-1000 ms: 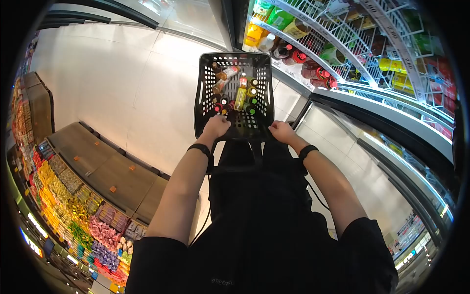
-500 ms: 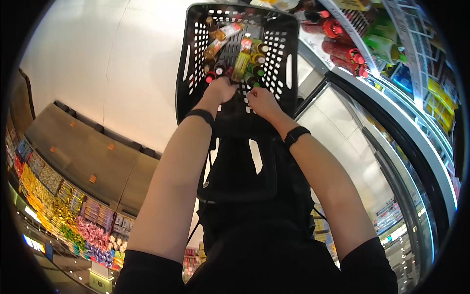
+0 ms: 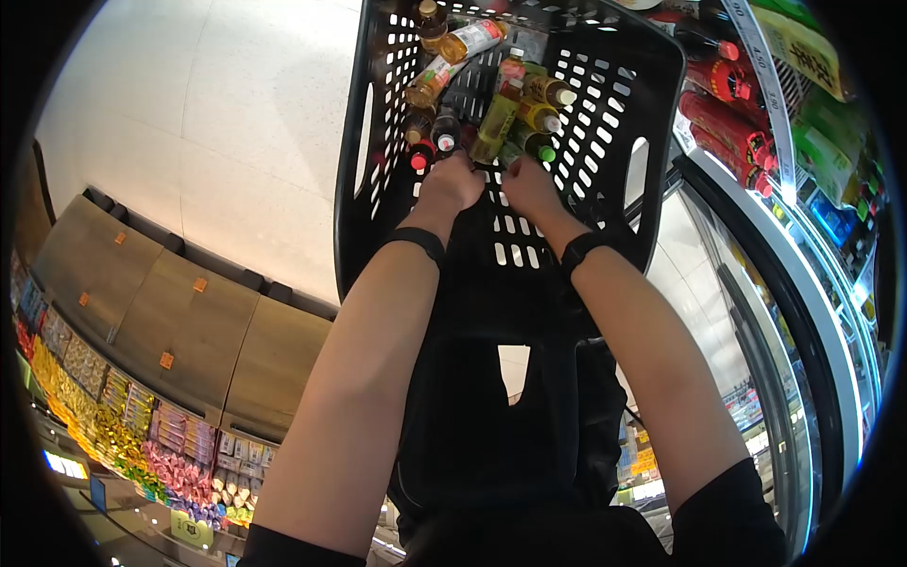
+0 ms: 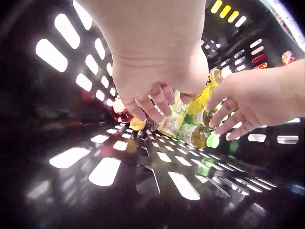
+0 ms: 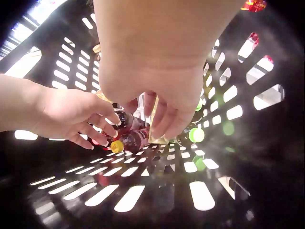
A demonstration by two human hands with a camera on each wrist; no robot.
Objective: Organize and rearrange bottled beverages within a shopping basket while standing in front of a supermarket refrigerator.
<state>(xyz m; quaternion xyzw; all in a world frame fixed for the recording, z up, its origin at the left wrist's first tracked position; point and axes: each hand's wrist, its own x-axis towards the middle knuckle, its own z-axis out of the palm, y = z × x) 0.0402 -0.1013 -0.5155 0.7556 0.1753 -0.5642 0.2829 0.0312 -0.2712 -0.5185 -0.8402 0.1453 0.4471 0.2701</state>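
Both hands reach down into a black plastic basket (image 3: 652, 104) that holds several drink bottles. The left hand (image 3: 453, 181) is beside a dark bottle with a white cap (image 3: 446, 129) and a red-capped bottle (image 3: 420, 156). Close to the right hand (image 3: 532, 192) are a green-capped bottle (image 3: 537, 145) and a bottle with a yellow-green label (image 3: 496, 123). In the left wrist view, the right hand's fingers (image 4: 228, 112) hang loosely bent near the green cap (image 4: 213, 140). The right wrist view shows the left fingers (image 5: 97, 121) spread beside dark bottles (image 5: 134, 138).
Amber bottles (image 3: 472, 40) lie at the far end of the basket. A lit drinks cooler with red bottles (image 3: 723, 123) stands on the right. Along the left run brown display cabinets (image 3: 179, 307) and colourful packaged goods (image 3: 132, 416). Pale floor (image 3: 255, 142) lies between.
Both hands have moved from the basket's near rim down inside, up to the bottles, and closer together. The basket now looks larger and nearer in the head view.
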